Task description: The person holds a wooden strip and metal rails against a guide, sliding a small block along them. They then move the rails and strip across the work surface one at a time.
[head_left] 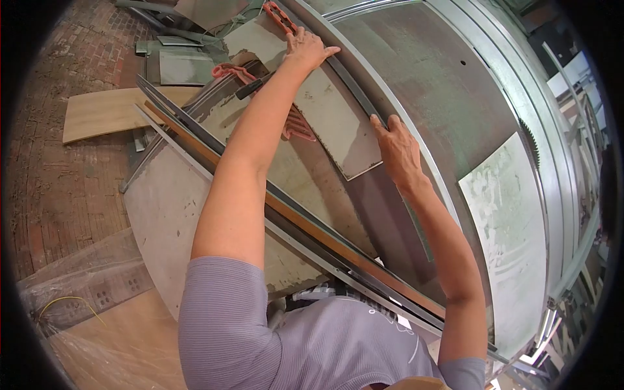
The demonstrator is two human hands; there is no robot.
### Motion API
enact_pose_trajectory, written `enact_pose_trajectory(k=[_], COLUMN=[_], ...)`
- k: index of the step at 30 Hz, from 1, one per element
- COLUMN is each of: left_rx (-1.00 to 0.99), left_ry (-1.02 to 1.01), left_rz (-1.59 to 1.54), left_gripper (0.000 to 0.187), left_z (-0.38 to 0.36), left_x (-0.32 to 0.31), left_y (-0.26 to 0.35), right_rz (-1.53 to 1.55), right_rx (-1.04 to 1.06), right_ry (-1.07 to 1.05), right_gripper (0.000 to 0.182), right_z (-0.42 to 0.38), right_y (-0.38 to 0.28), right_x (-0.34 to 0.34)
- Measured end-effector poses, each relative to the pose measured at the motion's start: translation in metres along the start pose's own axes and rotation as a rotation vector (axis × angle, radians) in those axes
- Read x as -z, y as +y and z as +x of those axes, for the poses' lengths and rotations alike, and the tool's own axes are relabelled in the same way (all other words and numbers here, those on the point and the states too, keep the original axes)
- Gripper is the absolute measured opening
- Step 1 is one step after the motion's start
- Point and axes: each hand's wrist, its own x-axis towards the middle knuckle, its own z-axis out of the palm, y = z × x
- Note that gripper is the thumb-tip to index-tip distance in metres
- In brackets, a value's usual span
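Head view shows me a dark strip lying beside a metal edge, the right hand half curled over it and the left hand loosely spread at its upper end near a red tool, though I cannot tell whether either grips

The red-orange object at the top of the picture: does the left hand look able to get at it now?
Probably yes. The left hand is right by the red-orange object, and I see nothing between them, though it might need to leave the dark strip near its thumb.
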Motion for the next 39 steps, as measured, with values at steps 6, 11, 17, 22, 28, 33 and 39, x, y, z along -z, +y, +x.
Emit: enact_pose_trajectory(k=[6,11,17,22,28,33,39], left_rx=[0.153,0.066,0.012,0.039,0.052,0.054,0.136], left_ry=[0.445,0.356,0.291,0.213,0.102,0.100,0.159], left_rz=[-0.181,-0.275,-0.231,-0.129,-0.044,0.004,0.024], left_gripper=[0.068,0.041,0.031,0.031,0.032,0.030,0.027], left_z=[-0.006,-0.068,-0.078,-0.061,-0.033,-0.017,-0.002], left_x=[-0.018,0.005,-0.003,-0.007,-0.001,-0.005,-0.013], left_y=[0.003,0.039,0.042,0.037,0.023,0.013,0.006], right_rz=[0.002,0.036,0.036,0.012,-0.021,-0.035,-0.078], right_rx=[0.030,0.010,0.034,0.037,0.027,0.066,0.027], right_ry=[0.037,0.032,0.055,0.057,0.038,0.122,0.094], right_gripper=[0.037,0.027,0.026,0.026,0.025,0.022,0.021], right_z=[0.031,0.051,0.060,0.077,0.109,0.132,0.151], right_y=[-0.004,-0.008,-0.009,-0.015,-0.022,-0.020,-0.024], right_x=[-0.009,-0.017,-0.020,-0.022,-0.032,-0.050,-0.053])
